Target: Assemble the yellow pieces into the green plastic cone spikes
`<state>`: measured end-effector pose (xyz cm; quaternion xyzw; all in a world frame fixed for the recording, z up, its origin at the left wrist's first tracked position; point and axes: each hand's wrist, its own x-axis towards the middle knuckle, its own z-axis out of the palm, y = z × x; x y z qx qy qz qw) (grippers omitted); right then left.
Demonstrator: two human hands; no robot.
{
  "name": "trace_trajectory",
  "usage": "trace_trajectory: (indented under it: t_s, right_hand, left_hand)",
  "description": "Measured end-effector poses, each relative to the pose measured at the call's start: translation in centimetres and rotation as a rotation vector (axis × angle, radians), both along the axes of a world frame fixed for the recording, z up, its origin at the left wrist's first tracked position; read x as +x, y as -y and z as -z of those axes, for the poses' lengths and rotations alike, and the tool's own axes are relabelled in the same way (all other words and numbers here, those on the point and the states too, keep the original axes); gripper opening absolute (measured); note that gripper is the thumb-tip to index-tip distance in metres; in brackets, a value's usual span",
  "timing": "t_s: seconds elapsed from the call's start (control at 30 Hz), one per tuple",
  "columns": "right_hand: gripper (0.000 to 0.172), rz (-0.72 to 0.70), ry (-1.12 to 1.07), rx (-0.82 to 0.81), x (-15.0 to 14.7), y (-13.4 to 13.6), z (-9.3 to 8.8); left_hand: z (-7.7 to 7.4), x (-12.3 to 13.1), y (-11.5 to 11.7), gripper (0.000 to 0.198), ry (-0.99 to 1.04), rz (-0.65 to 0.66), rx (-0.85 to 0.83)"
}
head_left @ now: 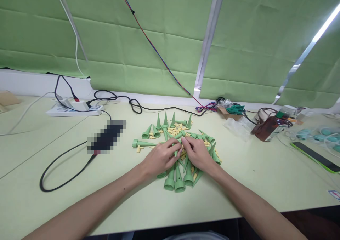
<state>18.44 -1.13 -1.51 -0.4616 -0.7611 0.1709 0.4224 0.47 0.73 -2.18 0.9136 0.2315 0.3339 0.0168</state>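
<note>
Many green plastic cones [180,183] lie and stand in a ring on the pale table. Small yellow plastic pieces [174,131] are heaped among them. Over the middle of this pile, my left hand [163,156] has its fingers curled around a green cone [175,152] that points down. Close beside it, my right hand [198,153] is pinched, its fingertips nearly meeting those of my left hand; what they hold is too small to tell. Another cone [143,143] lies on its side left of my left hand, near a yellow piece [139,148].
On the pale table [127,204], a pixelated dark device [107,137] with a black cable lies left, before a power strip [74,109]. To the right are a brown bottle [271,126], clear plastic, a small cardboard box [230,113] and a phone [316,156].
</note>
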Motion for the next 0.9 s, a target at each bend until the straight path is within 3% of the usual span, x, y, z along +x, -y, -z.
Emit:
trace_trajectory:
  t_s: [0.9]
  right_hand:
    - [0.053, 0.078, 0.014, -0.008, -0.03, -0.36, 0.44]
  left_hand:
    - [-0.02, -0.07, 0.04, 0.017, -0.053, -0.02, -0.023]
